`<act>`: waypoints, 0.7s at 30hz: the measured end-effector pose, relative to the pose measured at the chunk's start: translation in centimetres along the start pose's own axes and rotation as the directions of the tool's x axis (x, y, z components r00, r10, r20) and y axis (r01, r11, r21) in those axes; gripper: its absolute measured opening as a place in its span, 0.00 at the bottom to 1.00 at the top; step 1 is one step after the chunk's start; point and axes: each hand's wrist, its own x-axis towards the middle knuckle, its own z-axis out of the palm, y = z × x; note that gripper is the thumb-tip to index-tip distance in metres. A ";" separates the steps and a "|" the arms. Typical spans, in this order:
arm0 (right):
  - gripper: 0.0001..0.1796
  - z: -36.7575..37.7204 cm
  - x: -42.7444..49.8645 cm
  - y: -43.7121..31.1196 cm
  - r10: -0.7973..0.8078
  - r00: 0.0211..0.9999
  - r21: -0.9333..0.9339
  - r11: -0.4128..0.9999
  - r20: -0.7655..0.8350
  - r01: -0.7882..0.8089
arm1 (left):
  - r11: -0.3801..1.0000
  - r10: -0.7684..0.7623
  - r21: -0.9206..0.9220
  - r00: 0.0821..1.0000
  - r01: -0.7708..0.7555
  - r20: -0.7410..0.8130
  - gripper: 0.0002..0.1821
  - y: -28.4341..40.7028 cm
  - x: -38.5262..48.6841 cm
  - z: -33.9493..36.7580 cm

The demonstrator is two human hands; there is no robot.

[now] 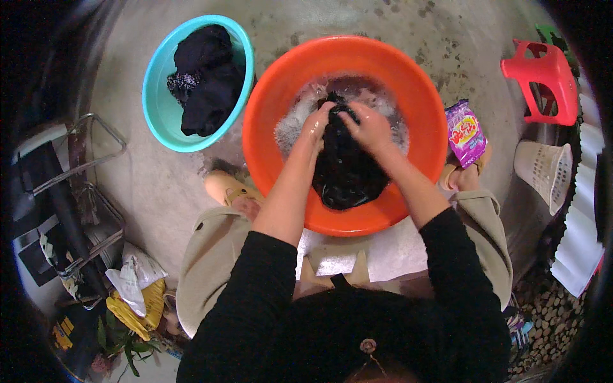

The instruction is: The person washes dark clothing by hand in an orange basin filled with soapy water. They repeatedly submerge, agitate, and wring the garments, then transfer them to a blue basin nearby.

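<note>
Both hands are over a large orange plastic basin (345,229) that holds foamy water (298,115). My left hand (318,120) grips the upper part of a wet black garment (352,167) from its left side. From the right, my right hand (368,123) holds the same bunched cloth, close to the left hand. The garment's lower part hangs down against the near inside of the basin, bulging and shiny with wet. Some fingertips are hidden in the folds.
A turquoise basin (158,125) with dark clothes (210,91) stands at the upper left. Right of the orange basin are a purple detergent packet (465,134), a red plastic stool (565,84) and a perforated basket (541,167). Metal-framed items (79,167) stand at the left.
</note>
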 end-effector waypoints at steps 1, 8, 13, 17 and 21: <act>0.20 -0.6 1.5 2.0 -0.067 0.997 -0.092 0.993 0.026 0.069 | 1.000 -0.021 0.007 1.000 0.021 0.021 0.16 -0.3 -0.7 0.2; 0.39 -0.3 2.4 1.7 0.333 0.943 -0.336 0.886 -0.017 -0.319 | 0.052 0.823 0.988 0.567 -0.149 0.042 0.45 -1.4 -4.1 -0.8; 0.49 1.3 0.3 0.5 0.012 0.867 -0.442 0.864 0.498 0.242 | 0.230 0.726 0.973 0.667 -0.006 -0.168 0.44 -1.8 -3.4 -5.2; 0.38 1.3 1.7 2.3 0.072 0.956 -0.463 0.883 0.283 0.070 | 0.615 0.322 0.774 0.848 0.151 -0.422 0.46 -2.1 -1.7 -7.3; 0.39 2.7 0.8 2.6 0.166 0.960 -0.424 0.904 0.223 -0.058 | 0.996 0.084 0.068 0.935 -0.064 -0.344 0.45 -1.7 -0.9 -7.1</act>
